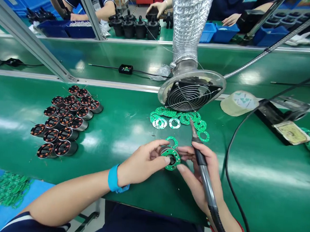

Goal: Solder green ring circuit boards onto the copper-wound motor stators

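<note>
My left hand pinches a motor stator topped with a green ring-shaped circuit board, thumb and fingers closed on its rim. My right hand touches the same part from the right and grips a black soldering iron, whose tip points up and away toward a pile of green ring boards. One loose green ring lies just behind the held part.
Several copper-wound stators lie grouped at the left on the green bench. A fume fan on a foil duct stands behind the rings. Tape roll and iron stand sit right. Other people work across the conveyor.
</note>
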`<state>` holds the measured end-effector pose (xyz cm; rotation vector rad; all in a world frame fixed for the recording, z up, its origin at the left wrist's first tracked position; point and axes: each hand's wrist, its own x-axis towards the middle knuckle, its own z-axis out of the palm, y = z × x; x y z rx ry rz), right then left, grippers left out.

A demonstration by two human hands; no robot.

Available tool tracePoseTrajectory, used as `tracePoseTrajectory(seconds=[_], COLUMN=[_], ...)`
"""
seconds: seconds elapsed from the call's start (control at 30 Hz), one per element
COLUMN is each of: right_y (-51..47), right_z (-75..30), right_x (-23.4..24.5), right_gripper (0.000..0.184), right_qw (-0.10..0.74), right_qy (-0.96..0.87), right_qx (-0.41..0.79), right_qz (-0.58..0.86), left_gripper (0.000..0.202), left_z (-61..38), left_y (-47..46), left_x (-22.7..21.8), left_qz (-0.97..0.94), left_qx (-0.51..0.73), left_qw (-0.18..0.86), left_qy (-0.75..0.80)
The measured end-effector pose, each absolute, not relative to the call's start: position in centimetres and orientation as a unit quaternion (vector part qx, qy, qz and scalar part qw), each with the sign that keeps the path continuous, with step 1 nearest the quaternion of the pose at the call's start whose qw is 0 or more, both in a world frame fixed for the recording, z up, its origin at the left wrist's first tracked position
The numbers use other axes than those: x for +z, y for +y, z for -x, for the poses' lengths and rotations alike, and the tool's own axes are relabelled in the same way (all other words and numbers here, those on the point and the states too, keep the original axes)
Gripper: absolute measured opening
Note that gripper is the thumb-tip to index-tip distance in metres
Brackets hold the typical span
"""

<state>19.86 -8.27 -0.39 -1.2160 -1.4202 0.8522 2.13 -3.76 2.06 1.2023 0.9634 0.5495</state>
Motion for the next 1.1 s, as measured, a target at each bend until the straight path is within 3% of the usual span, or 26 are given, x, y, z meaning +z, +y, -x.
tracePoseTrajectory(seconds=[0.13,0.3,0.47,0.6,0.73,0.83,0.9,1.0,1.1], right_y=[-8.7,-8.4,-8.1,-7.7,-7.3,-7.3,-7.4,-7.3,-7.2], right_z=[-19.8,-18.8,-19.7,-20.5,-20.3,-19.9,-19.7,-19.8,-20.1], right_x=[0.1,0.1,0.6,1.3,1.5,1.3,1.2,1.1,1.2], right_gripper=[0.054,0.057,0.045,0.036,0.023,0.02,0.021,0.027,0.032], right_qw=[0.454,0.485,0.466,0.446,0.388,0.405,0.448,0.507,0.504], right_qy=[-0.693,-0.696,-0.707,-0.729,-0.765,-0.699,-0.612,-0.52,-0.515], right_qx=[0.34,0.215,0.194,0.142,0.074,0.182,0.307,0.445,0.488], right_qz=[0.445,0.483,0.496,0.5,0.508,0.56,0.575,0.524,0.493], left_gripper=[0.043,0.052,0.049,0.042,0.045,0.047,0.046,0.047,0.05], left_z=[-1.9,-1.9,-1.9,-1.8,-1.9,-1.8,-1.8,-1.7,-1.6], left_y=[-3.5,-3.5,-3.1,-3.1,-3.7,-4.0,-4.0,-3.8,-3.6], left_x=[2.0,2.5,2.4,2.1,2.0,2.0,2.2,2.5,2.7], left_qz=[-0.436,-0.309,-0.304,-0.4,-0.611,-0.742,-0.763,-0.704,-0.615], left_qx=[0.223,0.221,0.231,0.217,0.241,0.241,0.239,0.239,0.217], left_qw=[0.79,0.859,0.857,0.811,0.617,0.447,0.414,0.502,0.621], left_qy=[0.368,0.343,0.345,0.368,0.433,0.438,0.435,0.441,0.435])
